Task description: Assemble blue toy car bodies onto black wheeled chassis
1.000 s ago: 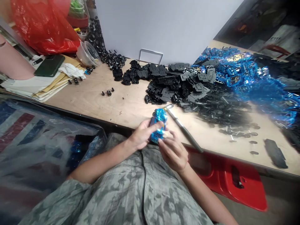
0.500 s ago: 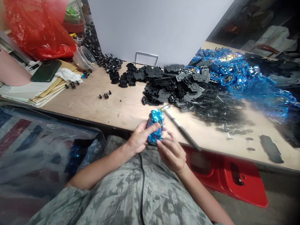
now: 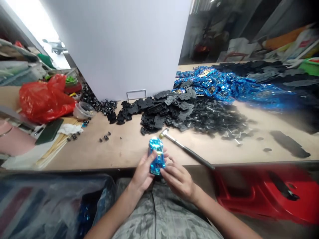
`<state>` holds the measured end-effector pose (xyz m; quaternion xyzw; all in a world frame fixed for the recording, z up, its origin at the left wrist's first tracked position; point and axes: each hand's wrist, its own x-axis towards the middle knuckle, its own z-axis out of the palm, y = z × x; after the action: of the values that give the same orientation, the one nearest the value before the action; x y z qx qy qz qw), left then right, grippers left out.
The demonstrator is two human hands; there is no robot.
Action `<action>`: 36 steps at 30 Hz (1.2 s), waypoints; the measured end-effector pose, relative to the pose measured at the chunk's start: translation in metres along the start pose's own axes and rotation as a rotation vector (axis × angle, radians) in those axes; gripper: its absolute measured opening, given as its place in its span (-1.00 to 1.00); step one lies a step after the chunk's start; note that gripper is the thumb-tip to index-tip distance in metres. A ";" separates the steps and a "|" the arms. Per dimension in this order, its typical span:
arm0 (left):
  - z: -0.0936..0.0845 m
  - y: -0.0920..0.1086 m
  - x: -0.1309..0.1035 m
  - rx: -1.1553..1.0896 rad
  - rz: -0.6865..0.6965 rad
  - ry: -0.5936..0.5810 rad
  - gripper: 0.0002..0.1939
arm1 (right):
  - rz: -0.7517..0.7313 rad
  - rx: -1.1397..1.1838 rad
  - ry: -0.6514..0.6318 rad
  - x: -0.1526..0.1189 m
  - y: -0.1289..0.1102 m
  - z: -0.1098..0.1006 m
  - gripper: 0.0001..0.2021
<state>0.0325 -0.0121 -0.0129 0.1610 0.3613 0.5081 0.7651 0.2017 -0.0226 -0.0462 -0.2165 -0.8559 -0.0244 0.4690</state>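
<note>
A shiny blue toy car (image 3: pixel 157 159) is held in front of my body at the table's front edge. My left hand (image 3: pixel 144 171) grips it from the left, thumb across its top. The fingertips of my right hand (image 3: pixel 178 177) touch its lower right corner, with the other fingers curled. Just beyond the car, a hammer (image 3: pixel 188 150) lies slanting on the table (image 3: pixel 129 142). Behind are heaps of black plastic base plates (image 3: pixel 154 114), dark wheels with metal axles (image 3: pixel 219 119) and blue car shells (image 3: pixel 224 83).
A white board (image 3: pixel 124 49) stands behind the heaps. At the left are a red plastic bag (image 3: pixel 45 99), a clear cup (image 3: pixel 83 111), a phone (image 3: pixel 50 131) and papers. A red stool (image 3: pixel 264 196) is below the table at right, a plastic-lined container (image 3: pixel 52 199) at lower left.
The view has tilted up and turned, so the table and heaps appear lower and further left. The car remains in my left hand, with my right fingertips still at its lower corner.
</note>
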 end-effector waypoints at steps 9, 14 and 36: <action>0.000 0.001 0.008 0.043 -0.019 0.018 -0.60 | -0.006 -0.015 0.034 0.007 0.005 0.003 -0.76; 0.002 0.001 0.006 0.044 -0.038 0.034 -0.61 | 0.007 -0.007 0.034 0.008 0.004 0.002 -0.76; -0.001 0.004 0.005 0.026 -0.085 0.058 -0.62 | -0.002 0.000 0.006 0.003 0.005 0.012 -0.80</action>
<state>0.0306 -0.0055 -0.0128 0.1406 0.3965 0.4748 0.7731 0.1935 -0.0139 -0.0514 -0.2159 -0.8546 -0.0256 0.4716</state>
